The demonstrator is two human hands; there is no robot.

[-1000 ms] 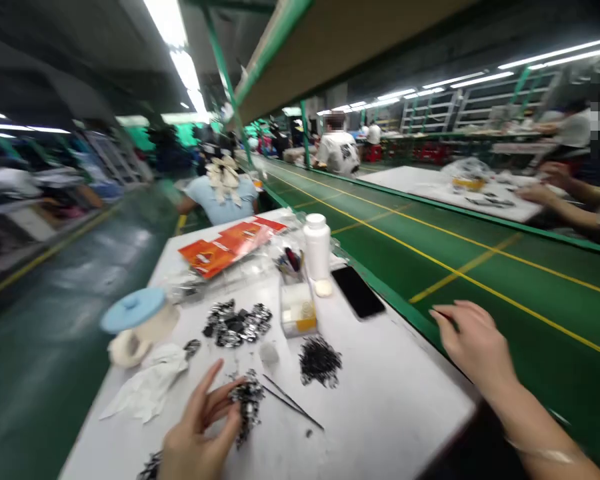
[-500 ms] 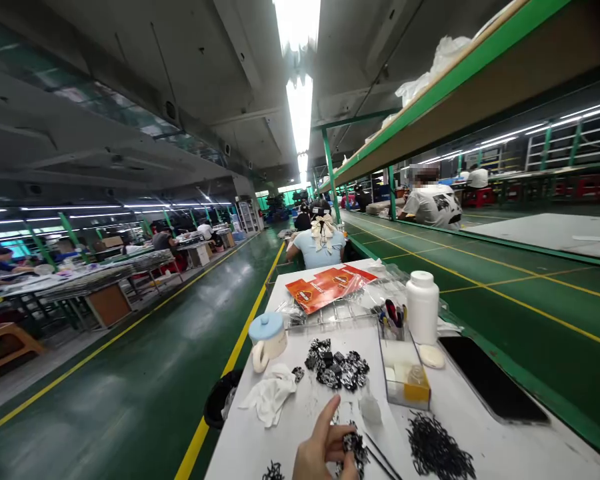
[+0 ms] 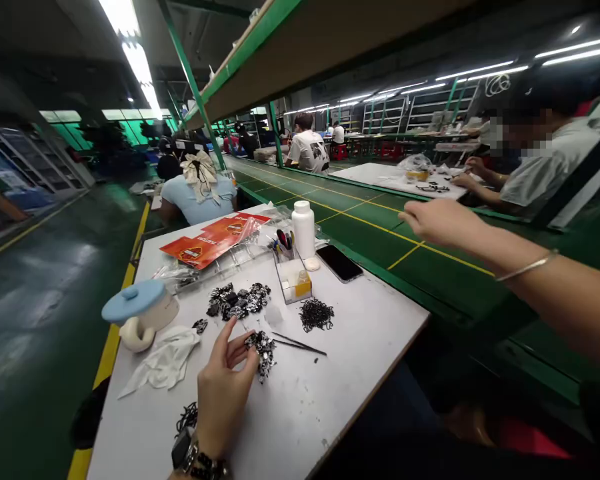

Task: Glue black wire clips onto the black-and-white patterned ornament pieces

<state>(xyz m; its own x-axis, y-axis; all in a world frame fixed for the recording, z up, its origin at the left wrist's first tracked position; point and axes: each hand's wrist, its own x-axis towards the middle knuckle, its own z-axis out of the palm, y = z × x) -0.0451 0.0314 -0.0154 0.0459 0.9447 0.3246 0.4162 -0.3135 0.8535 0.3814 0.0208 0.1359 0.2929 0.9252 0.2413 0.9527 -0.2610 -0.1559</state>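
Observation:
My left hand [image 3: 225, 393] pinches a clump of black-and-silver metal pieces [image 3: 263, 353] above the white worktable [image 3: 310, 393], and a wristwatch shows on that wrist. A larger heap of similar pieces [image 3: 237, 300] lies farther up the table. Next to the clump are fine black tweezers [image 3: 297, 345] and a pile of thin black pieces [image 3: 317, 315]. My right hand [image 3: 445, 223], wearing a thin bangle, reaches out over the green conveyor belt [image 3: 380, 247]. Its fingers lie straight and close together, holding nothing.
On the table are a clear box [image 3: 293, 281], white bottle [image 3: 303, 230], black phone [image 3: 339, 263], orange packets [image 3: 210, 240], blue-lidded mug [image 3: 140, 310] and white cloth [image 3: 163, 360]. A co-worker [image 3: 545, 150] works across the belt; another [image 3: 197, 193] sits beyond the table.
My right hand has come back into view, now farther out over the belt than a second ago. The head view has swung, and my left hand still has the clump.

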